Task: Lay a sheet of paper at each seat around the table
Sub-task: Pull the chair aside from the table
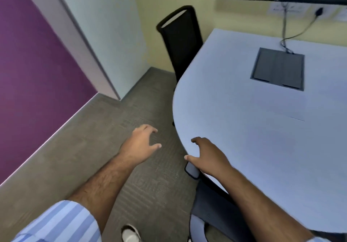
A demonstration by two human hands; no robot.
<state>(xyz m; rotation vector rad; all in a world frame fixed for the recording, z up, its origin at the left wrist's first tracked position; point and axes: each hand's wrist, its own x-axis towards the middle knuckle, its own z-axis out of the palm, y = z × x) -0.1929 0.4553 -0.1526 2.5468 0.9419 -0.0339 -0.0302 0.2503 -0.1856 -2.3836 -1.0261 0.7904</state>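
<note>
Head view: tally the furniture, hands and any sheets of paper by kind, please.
Tables: 1, the pale table.
Chairs: 2, the far chair and the near chair.
Hands: 2, left hand and right hand, both empty.
Sheets of paper: 0 that I can make out.
Total: 5.

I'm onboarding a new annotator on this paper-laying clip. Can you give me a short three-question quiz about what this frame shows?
1. True or false: a sheet of paper already lies on the table.
2. Which hand is over the table edge: A) left hand, B) right hand, C) neither?
3. Fill in: the chair at the far side of the table is coloured ____.

Key:
1. False; the visible tabletop shows only a grey cable hatch, and neither hand holds paper.
2. B; the left hand hangs over the carpet.
3. Black.
</note>
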